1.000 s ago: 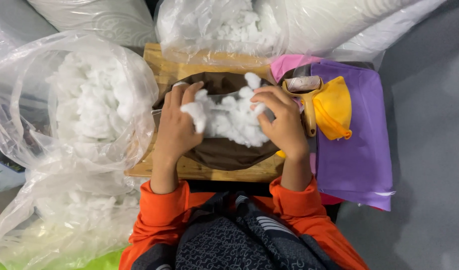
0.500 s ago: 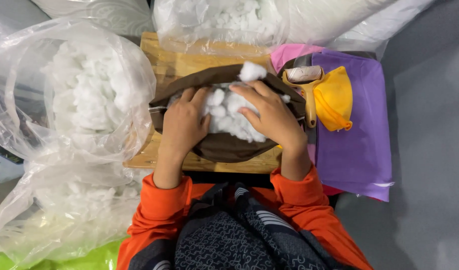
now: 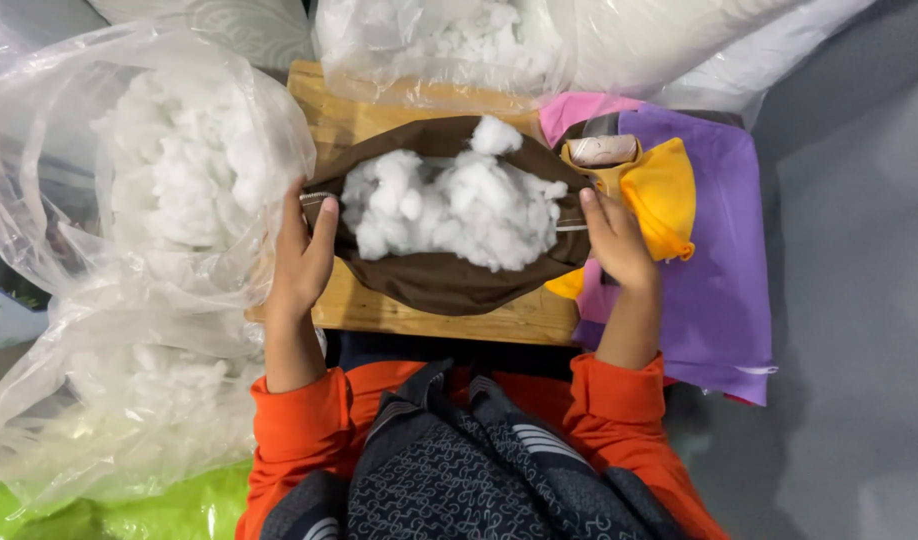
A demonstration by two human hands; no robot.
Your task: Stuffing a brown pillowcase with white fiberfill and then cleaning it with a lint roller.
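A brown fabric cushion cover (image 3: 439,285) lies open on a small wooden table (image 3: 449,318), heaped with white fibre stuffing (image 3: 449,205). My left hand (image 3: 301,255) grips the cover's left end by the zip edge. My right hand (image 3: 615,240) holds the cover's right end. The opening is stretched wide between both hands, and the stuffing bulges out of it. Orange sleeves cover my forearms.
A big clear plastic bag of white stuffing (image 3: 169,180) stands at the left, and another (image 3: 429,45) at the back. Purple, yellow and pink fabric covers (image 3: 699,230) lie stacked at the right. Grey floor (image 3: 859,250) lies beyond them.
Both hands left the top of the stuffing and moved apart to the ends of the cover, pulling its opening wide. The stuffing now shows fully.
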